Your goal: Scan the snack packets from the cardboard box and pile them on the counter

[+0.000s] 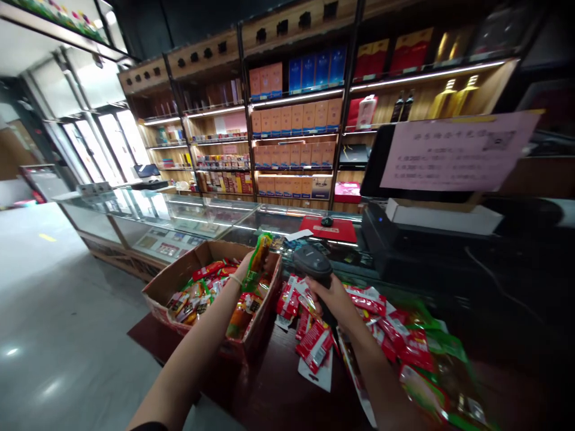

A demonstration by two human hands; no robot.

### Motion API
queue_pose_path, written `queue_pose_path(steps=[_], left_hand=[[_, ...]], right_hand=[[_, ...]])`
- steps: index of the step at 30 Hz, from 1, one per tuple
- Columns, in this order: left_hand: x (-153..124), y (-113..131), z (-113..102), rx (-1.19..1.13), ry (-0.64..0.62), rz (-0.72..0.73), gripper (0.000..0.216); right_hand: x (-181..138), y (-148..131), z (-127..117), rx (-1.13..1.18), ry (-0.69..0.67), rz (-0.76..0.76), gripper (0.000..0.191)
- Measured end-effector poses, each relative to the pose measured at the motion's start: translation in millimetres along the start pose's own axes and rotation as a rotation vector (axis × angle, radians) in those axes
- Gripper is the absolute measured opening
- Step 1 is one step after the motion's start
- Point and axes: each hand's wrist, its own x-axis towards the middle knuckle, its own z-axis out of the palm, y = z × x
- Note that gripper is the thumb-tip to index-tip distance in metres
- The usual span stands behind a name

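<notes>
My left hand (246,269) is closed on a green and orange snack packet (259,254), holding it upright over the right side of an open cardboard box (173,281) full of similar packets. My right hand (332,296) grips a black handheld barcode scanner (313,263), its head pointing toward the packet. Below and around my right hand lie several red snack packets (314,341) on the dark countertop.
Red and green packets (413,347) are heaped to the right. A black register with a screen and a pink notice (453,152) stands behind. Glass display counters (179,215) run to the left, shelves of boxed goods (291,120) behind them. A red mat (332,230) lies on the glass.
</notes>
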Motion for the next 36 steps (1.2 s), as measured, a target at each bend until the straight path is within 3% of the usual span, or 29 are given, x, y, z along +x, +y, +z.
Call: queue_pose_path(steps=[4, 9, 12, 19, 24, 27, 30, 33, 36], left_hand=[[-7, 6, 29, -0.04, 0.034, 0.01, 0.034], [-5, 2, 97, 0.041, -0.149, -0.028, 0.05], [-2, -30, 149, 0.186, -0.206, -0.035, 0.052], [-17, -144, 265, 0.49, -0.403, -0.052, 0.049], [-31, -189, 329, 0.582, -0.506, -0.115, 0.055], [-34, -196, 346, 0.57, -0.547, -0.115, 0.053], [-33, -190, 344, 0.53, -0.558, -0.064, 0.049], [-35, -165, 329, 0.486, -0.578, 0.03, 0.04], [-41, -120, 303, 0.472, -0.545, 0.153, 0.033]], right_hand=[[-21, -12, -48, -0.021, 0.125, -0.002, 0.038], [-64, -17, -114, 0.003, 0.305, -0.011, 0.037], [-93, -18, -150, -0.005, 0.438, -0.006, 0.039], [-157, -19, -213, -0.017, 0.635, -0.017, 0.037], [-186, -17, -237, -0.03, 0.696, -0.006, 0.039], [-194, -18, -243, -0.017, 0.73, -0.003, 0.04], [-194, -21, -242, -0.015, 0.724, 0.005, 0.04], [-186, -25, -233, -0.018, 0.714, 0.009, 0.039], [-171, -28, -217, -0.025, 0.686, 0.005, 0.039]])
